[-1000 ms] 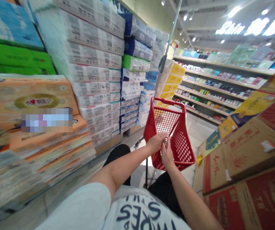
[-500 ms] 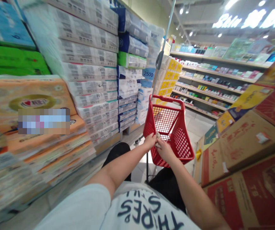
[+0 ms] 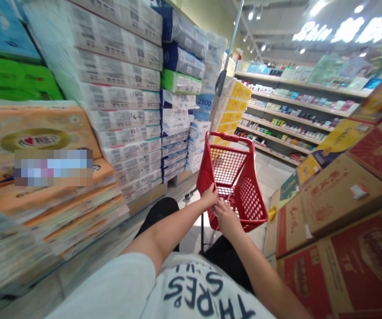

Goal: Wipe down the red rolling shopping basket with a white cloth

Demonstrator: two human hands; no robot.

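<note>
Showing a red mesh basket [image 3: 251, 199] on a wheeled stand in a shop aisle, held forward of the body, between stacked tissue packs [image 3: 121, 88] at left and brown and red cartons [image 3: 337, 208] at right. Interior of basket: bare mesh walls and floor in view, far handle raised. Grey pole [image 3: 220, 84] rising from beside its far left corner. Left hand [image 3: 208, 198] on the near rim, fingers curled together and clamped over the edge. Right hand [image 3: 224, 215] just beside the left, fingers bent together, tips at the same rim; grip there too small to tell. Cartons closed, contents hidden. Shelves [image 3: 287, 119] of small goods beyond. Compared with one second earlier: both hands kept at the near rim; basket and hands slightly further left in view; tissue packs and cartons in the same order.
</note>
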